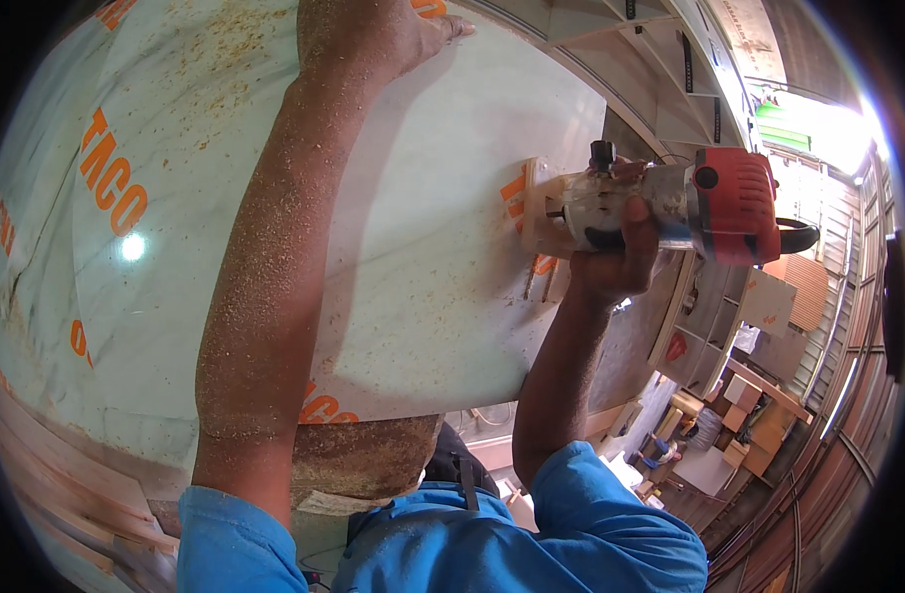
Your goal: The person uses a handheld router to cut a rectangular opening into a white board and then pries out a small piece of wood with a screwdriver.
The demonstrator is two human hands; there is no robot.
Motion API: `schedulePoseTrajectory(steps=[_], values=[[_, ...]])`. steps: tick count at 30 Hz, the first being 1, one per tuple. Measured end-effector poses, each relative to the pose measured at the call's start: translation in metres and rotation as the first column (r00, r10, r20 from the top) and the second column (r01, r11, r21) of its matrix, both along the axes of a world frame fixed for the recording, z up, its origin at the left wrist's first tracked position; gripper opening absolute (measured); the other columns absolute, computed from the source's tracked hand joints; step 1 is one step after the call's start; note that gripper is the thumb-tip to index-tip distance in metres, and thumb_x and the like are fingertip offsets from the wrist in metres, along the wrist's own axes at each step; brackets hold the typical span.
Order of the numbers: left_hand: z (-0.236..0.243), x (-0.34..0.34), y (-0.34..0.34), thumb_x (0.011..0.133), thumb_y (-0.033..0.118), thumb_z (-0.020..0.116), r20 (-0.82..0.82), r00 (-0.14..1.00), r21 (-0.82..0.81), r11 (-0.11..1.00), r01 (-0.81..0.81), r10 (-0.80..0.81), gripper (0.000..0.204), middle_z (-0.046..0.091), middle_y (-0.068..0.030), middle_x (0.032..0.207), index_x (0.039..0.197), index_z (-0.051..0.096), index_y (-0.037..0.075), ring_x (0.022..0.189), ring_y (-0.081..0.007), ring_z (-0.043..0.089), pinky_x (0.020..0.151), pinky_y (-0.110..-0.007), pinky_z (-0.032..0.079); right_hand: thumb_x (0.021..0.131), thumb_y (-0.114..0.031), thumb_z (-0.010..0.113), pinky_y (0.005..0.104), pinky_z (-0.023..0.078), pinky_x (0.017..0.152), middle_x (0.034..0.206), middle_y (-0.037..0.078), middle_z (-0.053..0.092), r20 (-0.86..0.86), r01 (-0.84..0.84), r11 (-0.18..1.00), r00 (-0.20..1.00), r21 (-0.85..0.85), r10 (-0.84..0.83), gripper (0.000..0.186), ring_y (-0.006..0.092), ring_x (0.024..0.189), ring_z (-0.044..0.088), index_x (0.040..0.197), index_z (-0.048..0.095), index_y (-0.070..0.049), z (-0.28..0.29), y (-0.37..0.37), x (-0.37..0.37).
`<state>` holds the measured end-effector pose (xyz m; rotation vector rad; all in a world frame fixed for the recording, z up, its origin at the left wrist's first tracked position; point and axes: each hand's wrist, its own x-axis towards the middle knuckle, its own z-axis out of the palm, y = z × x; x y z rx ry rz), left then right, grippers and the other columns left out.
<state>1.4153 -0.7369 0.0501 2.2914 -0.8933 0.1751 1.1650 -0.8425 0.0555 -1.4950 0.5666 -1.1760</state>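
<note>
A large white marble-patterned sheet with orange printing and scattered sawdust fills the middle and left of the view. My left hand lies on it at the top, thumb stretched out, other fingers mostly out of frame. My right hand grips a hand-held router with a red motor housing and silver body. Its clear square base sits at the sheet's right edge, the motor pointing sideways to the right. The cutter is too small to make out.
Pale cabinet carcasses stand along the top right. At the lower right are stacked boards and offcuts among clutter, beside a corrugated metal wall. Below the sheet is a worn wooden support, with long boards at the lower left.
</note>
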Motion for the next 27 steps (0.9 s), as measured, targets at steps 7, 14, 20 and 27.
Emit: schedulePoseTrajectory(steps=[7, 14, 20, 27], values=[[-0.001, 0.0, -0.001, 0.07, 0.041, 0.092, -0.025, 1.0, -0.008, 1.0, 0.013, -0.013, 0.051, 0.064, -0.0176, 0.107, 0.089, 0.071, -0.001, 0.111, -0.0318, 0.059, 0.1, -0.043, 0.047, 0.075, -0.012, 0.072, 0.0414, 0.057, 0.086, 0.097, 0.02, 0.071, 0.001, 0.038, 0.999, 0.999, -0.002, -0.038, 0.049, 0.0283, 0.09, 0.071, 0.117, 0.059, 0.009, 0.001, -0.005, 0.007], [0.003, -0.001, -0.002, 0.069, 0.04, 0.093, -0.035, 0.999, 0.014, 1.0, -0.002, 0.003, 0.05, 0.063, -0.0169, 0.107, 0.087, 0.071, -0.002, 0.11, -0.0315, 0.059, 0.1, -0.042, 0.048, 0.076, -0.01, 0.074, 0.0399, 0.057, 0.085, 0.096, 0.019, 0.072, 0.032, 0.015, 0.999, 0.999, -0.041, -0.014, 0.047, 0.0264, 0.09, 0.07, 0.117, 0.06, 0.008, -0.001, -0.013, 0.012], [0.005, -0.001, -0.003, 0.069, 0.04, 0.093, -0.016, 0.999, 0.043, 0.998, -0.036, 0.037, 0.049, 0.063, -0.0178, 0.11, 0.084, 0.072, -0.001, 0.112, -0.033, 0.058, 0.101, -0.043, 0.046, 0.077, -0.008, 0.074, 0.0399, 0.058, 0.083, 0.099, 0.018, 0.071, 0.014, 0.025, 0.996, 1.0, -0.081, -0.024, 0.046, 0.026, 0.087, 0.07, 0.117, 0.06, 0.008, 0.004, -0.009, 0.019], [-0.002, -0.001, -0.006, 0.067, 0.039, 0.094, 0.058, 0.997, 0.031, 0.998, -0.054, 0.052, 0.049, 0.062, -0.0196, 0.111, 0.083, 0.072, -0.002, 0.113, -0.0349, 0.058, 0.103, -0.044, 0.045, 0.075, -0.011, 0.077, 0.04, 0.058, 0.083, 0.1, 0.017, 0.071, 0.036, 0.019, 0.997, 0.999, -0.078, -0.016, 0.05, 0.0261, 0.086, 0.07, 0.117, 0.06, 0.008, 0.001, -0.018, 0.018]])
